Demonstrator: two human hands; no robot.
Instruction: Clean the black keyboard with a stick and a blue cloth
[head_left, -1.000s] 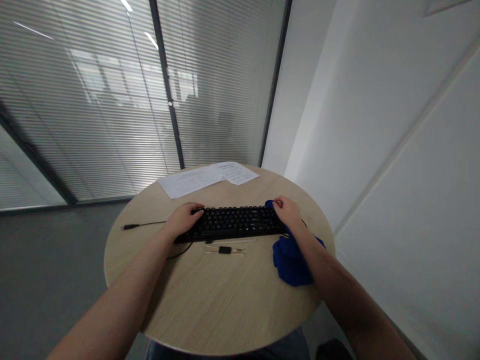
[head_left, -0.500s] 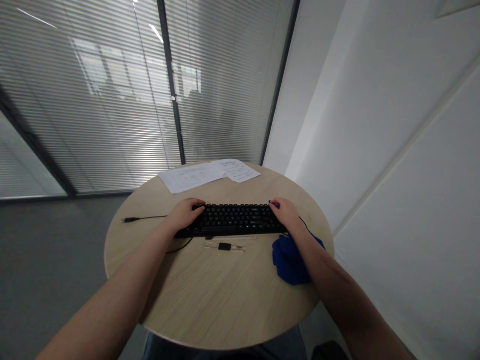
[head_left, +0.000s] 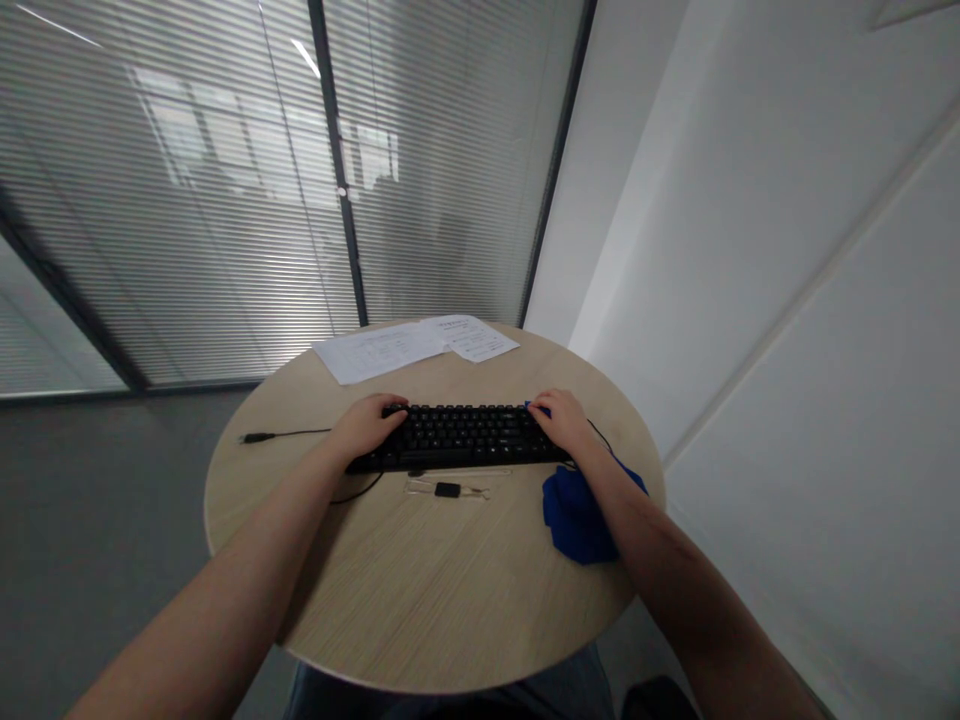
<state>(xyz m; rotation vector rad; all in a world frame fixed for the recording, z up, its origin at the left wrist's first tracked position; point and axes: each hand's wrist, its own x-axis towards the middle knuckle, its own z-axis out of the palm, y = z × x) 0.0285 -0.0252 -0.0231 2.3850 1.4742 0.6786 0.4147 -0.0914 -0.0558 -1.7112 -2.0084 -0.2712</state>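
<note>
A black keyboard lies across the middle of the round table. My left hand is closed on its left end, thumb on top and fingers at the far edge. At the keyboard's upper right, the fingers of my right hand are pressed together on a small blue piece, mostly hidden by them, against the far row of keys. A crumpled blue cloth rests under and beside my right forearm. Just in front of the keyboard lies a small clear tool with a black middle.
Printed papers lie at the far side of the wooden table. A cable with a black plug extends left of the keyboard. Behind the table stands a glass partition with blinds; a white wall rises at the right.
My right hand has slid slightly left along the keyboard's far edge with the blue piece. My left hand keeps its place on the keyboard; the view has shifted a little.
</note>
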